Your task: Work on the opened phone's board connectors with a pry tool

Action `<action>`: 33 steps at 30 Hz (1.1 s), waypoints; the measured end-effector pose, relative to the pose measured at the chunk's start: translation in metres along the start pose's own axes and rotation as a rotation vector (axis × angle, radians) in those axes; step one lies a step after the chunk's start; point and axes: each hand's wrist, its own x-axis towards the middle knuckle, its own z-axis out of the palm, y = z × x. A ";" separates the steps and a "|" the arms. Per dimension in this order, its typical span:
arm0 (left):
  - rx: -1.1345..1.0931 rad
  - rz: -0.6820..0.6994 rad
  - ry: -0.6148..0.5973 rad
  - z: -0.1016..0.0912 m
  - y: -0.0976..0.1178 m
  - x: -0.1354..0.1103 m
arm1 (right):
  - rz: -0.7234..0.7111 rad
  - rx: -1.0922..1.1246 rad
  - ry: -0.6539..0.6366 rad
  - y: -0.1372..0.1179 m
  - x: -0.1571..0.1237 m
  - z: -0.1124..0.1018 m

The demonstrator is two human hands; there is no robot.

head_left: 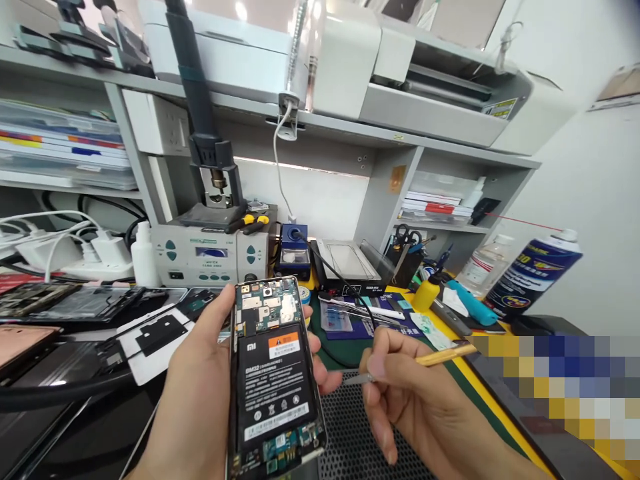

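Observation:
My left hand [200,393] grips an opened smartphone [274,377] upright, back cover off. Its black battery with an orange label and its green circuit board show. The thumb lies along the phone's left edge and the fingertips wrap round the right edge. My right hand [415,400] is just right of the phone, fingers pinched on a thin tool [440,358] with a yellow handle and a metal tip. That tip points left toward the phone's right side, a short way from it.
A rework station [210,253] with a black hot-air holder stands behind the phone. A small heating plate [350,267], tweezers, a yellow bottle [427,293], a blue spray can [535,270] and scissors lie to the right. Phone parts and chargers crowd the left. A printer sits on the shelf above.

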 end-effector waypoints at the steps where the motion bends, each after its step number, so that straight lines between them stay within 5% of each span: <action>1: 0.028 -0.025 0.036 -0.001 0.000 0.001 | -0.003 0.000 0.006 0.000 0.000 0.000; 10: 0.061 -0.176 0.085 -0.008 0.000 0.010 | -0.001 0.018 0.006 -0.001 0.004 -0.001; 16: 0.064 -0.202 0.001 -0.013 0.000 0.010 | -0.005 0.012 0.010 -0.001 0.002 0.000; 25: 0.080 -0.165 0.021 -0.003 0.002 0.008 | -0.012 0.013 0.002 -0.001 0.001 -0.001; 33: -0.024 -0.086 -0.003 -0.012 0.002 0.005 | -0.017 0.018 -0.017 -0.001 0.002 -0.002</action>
